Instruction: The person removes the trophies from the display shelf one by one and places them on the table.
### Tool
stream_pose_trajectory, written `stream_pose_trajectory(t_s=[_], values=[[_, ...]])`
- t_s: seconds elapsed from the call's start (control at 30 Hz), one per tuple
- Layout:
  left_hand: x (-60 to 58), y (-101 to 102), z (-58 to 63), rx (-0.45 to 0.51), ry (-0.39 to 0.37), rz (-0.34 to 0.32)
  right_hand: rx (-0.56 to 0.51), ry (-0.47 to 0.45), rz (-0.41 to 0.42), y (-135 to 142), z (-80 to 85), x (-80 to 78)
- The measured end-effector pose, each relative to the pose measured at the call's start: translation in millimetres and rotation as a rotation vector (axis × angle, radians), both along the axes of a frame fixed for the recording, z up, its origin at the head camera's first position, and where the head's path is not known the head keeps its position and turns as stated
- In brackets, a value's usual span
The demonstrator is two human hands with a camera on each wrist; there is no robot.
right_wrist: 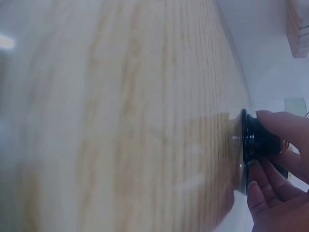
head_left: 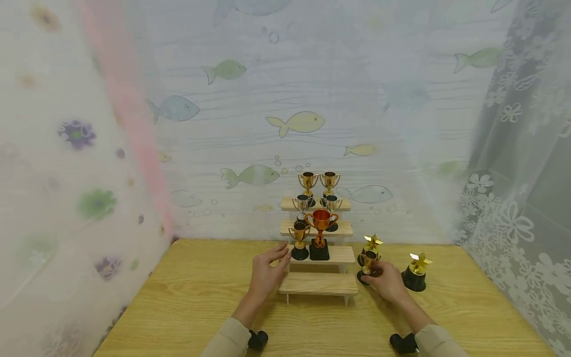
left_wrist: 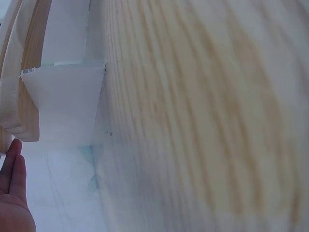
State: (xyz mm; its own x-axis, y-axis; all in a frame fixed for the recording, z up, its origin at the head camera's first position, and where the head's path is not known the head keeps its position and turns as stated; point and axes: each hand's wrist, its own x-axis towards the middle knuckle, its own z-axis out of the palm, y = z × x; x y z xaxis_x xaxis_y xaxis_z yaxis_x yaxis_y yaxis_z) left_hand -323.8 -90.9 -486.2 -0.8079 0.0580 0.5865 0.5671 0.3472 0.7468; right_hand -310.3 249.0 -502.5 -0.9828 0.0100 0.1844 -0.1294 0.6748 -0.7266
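Note:
My right hand (head_left: 389, 281) pinches a small gold trophy cup (head_left: 369, 259) low down, right of a tiered wooden stand (head_left: 318, 283). The right wrist view shows fingers and thumb around the cup's black base (right_wrist: 263, 137), just over or on the tabletop; I cannot tell which. My left hand (head_left: 266, 275), fingers extended, has its fingertips at the left end of a stand shelf, as the left wrist view shows (left_wrist: 18, 212). On that second-lowest shelf stand a gold cup (head_left: 299, 235) and a larger orange cup (head_left: 320, 220).
Two silver cups (head_left: 302, 202) and two gold cups (head_left: 329, 182) stand on the upper shelves. Gold star trophies with black bases are on the table: one (head_left: 373, 241) behind the held cup, another (head_left: 415, 278) farther right. A patterned curtain (head_left: 290, 74) hangs behind the table (head_left: 200, 292).

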Motion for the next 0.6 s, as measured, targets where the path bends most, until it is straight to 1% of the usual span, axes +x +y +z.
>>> stream_pose_trajectory(t_s=[0.13,0.3,0.6], values=[[0.9,0.2,0.3,0.005,-0.019,0.000,0.004,0.010,0.003,1.1,-1.3,0.6],[1.2,0.5,0.2,0.002,-0.024,0.002,0.016,0.012,0.010,4.5,-1.1,3.1],[0.4,-0.7,-1.1,-0.003,-0.020,-0.001,0.035,-0.023,0.019,12.3,10.8,16.3]])
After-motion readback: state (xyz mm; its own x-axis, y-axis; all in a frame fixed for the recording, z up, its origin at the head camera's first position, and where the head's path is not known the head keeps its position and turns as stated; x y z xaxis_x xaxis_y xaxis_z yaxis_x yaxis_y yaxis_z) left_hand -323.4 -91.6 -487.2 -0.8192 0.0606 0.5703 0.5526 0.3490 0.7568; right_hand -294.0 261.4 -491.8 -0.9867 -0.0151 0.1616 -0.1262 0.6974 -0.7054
